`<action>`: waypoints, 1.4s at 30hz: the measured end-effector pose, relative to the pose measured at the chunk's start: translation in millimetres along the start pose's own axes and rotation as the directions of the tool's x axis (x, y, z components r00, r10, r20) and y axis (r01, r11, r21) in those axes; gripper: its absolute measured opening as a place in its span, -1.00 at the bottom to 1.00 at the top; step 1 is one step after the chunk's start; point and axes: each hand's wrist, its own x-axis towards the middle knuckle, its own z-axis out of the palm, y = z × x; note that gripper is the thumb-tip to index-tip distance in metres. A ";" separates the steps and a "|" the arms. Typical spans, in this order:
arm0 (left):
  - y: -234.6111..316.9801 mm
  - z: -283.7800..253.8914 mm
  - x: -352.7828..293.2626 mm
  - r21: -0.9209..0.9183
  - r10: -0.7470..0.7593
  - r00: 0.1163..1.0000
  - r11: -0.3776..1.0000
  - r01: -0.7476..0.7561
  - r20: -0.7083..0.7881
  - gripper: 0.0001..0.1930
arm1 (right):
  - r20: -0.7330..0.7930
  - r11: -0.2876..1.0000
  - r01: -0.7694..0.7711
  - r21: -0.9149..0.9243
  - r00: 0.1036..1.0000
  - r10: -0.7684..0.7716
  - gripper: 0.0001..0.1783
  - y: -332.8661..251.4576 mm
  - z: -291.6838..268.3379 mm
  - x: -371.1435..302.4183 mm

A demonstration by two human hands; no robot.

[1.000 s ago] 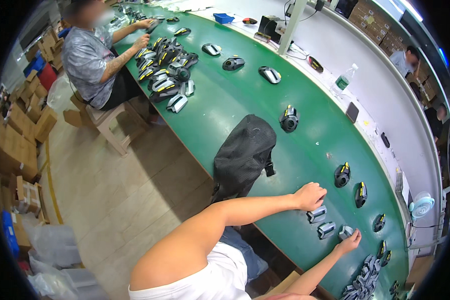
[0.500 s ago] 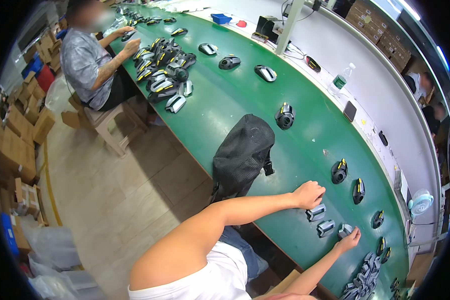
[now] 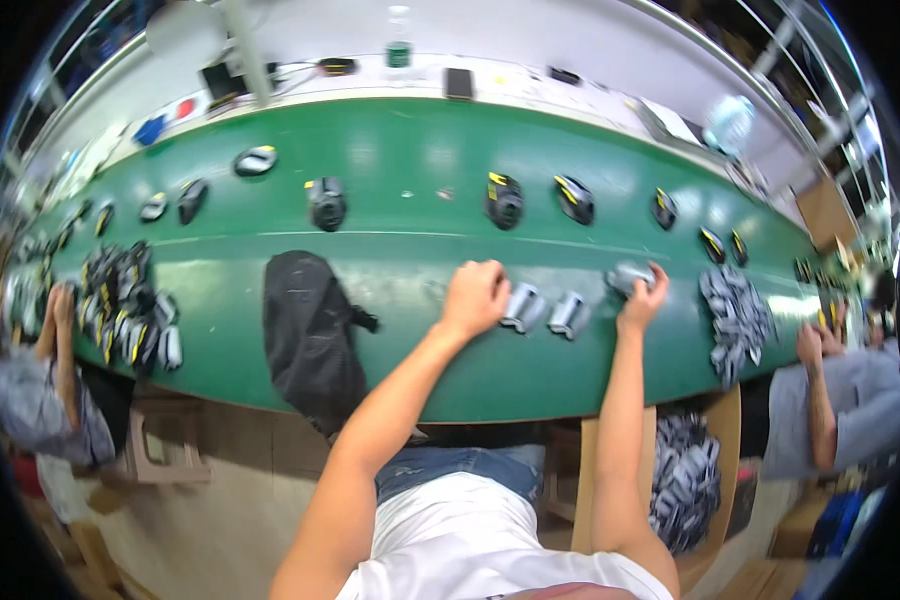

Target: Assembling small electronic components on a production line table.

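My left hand (image 3: 477, 297) is closed over the green table, just left of two grey plastic mouse shells; whatever is in its curled fingers is hidden. The nearer of these shells (image 3: 522, 307) lies beside my knuckles, and the second shell (image 3: 568, 315) is a little to its right. Further right, my right hand (image 3: 643, 300) pinches another grey mouse shell (image 3: 630, 277), slightly blurred, at or just above the tabletop. Beyond my hands, a row of black computer mice with yellow marks stretches across the table, among them one mouse (image 3: 504, 201) and another (image 3: 574, 199).
A black bag (image 3: 310, 330) lies left of my left arm. Grey shells are heaped (image 3: 736, 325) at right, and more fill a cardboard box (image 3: 730, 440) below the table edge. A mouse pile (image 3: 120, 300) is at left. Co-workers sit on both sides; a bottle (image 3: 398, 50) stands behind.
The view has swung to the right, bringing the box of shells and a right-hand co-worker into sight. My hands remain by the same shells, the right one still gripping its shell.
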 end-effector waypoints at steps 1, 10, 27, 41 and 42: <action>3.0 0.3 -0.2 -0.023 -0.023 1.000 0.999 0.023 -0.008 -0.91 | -0.016 0.998 0.010 0.067 1.000 -0.009 -0.56 -7.2 4.9 -6.3; 6.6 -0.2 3.2 -0.058 -0.027 0.999 0.998 0.028 0.025 -0.91 | 0.121 0.972 -0.194 0.133 0.977 0.178 -0.74 -24.6 0.3 -10.6; 6.8 19.8 4.5 -0.048 0.025 0.998 0.998 -0.027 -0.050 -0.89 | 0.221 0.993 -0.116 0.009 0.969 0.111 -0.66 6.0 -17.8 7.9; -34.7 19.4 123.7 0.281 -0.450 0.827 0.790 0.545 -0.337 -0.08 | 0.328 0.992 -0.123 -0.005 0.937 0.118 -0.79 3.7 4.4 -4.1; -33.0 26.0 124.0 0.334 -0.503 0.835 0.765 0.551 -0.225 -0.02 | 0.306 0.994 -0.105 -0.003 0.947 0.101 -0.79 2.6 0.6 -3.1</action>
